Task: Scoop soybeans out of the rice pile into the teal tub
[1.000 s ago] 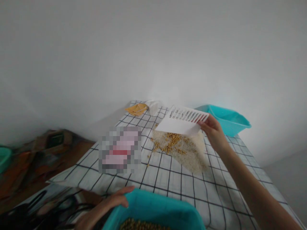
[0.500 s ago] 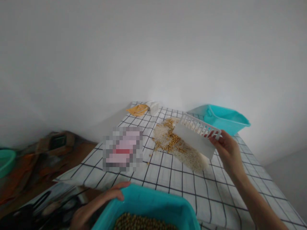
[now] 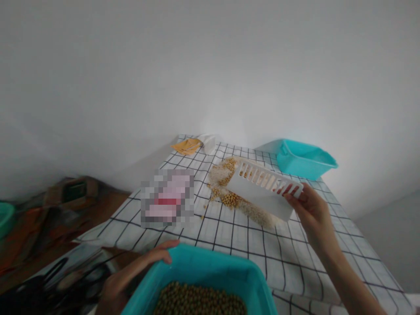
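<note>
My right hand [image 3: 311, 210] holds a white slotted plastic basket [image 3: 264, 190] by its near end, tilted over a heap of white rice mixed with yellow beans [image 3: 229, 192] on the checked tablecloth [image 3: 295, 258]. The basket's far edge lies low over the heap. At the bottom of the view my left hand [image 3: 131, 273] grips the rim of a teal tub [image 3: 203, 271] that holds brownish-yellow beans [image 3: 200, 299].
A second teal tub [image 3: 305, 157] stands at the table's far right corner. A yellow packet [image 3: 187, 145] and a white cup [image 3: 209, 142] lie at the far edge by the wall. Dark clutter [image 3: 62, 205] and a green bowl [image 3: 5, 216] sit left.
My right hand has brought the white basket down and nearer, from above the heap's far side to low across it. The near teal tub shows more of its beans.
</note>
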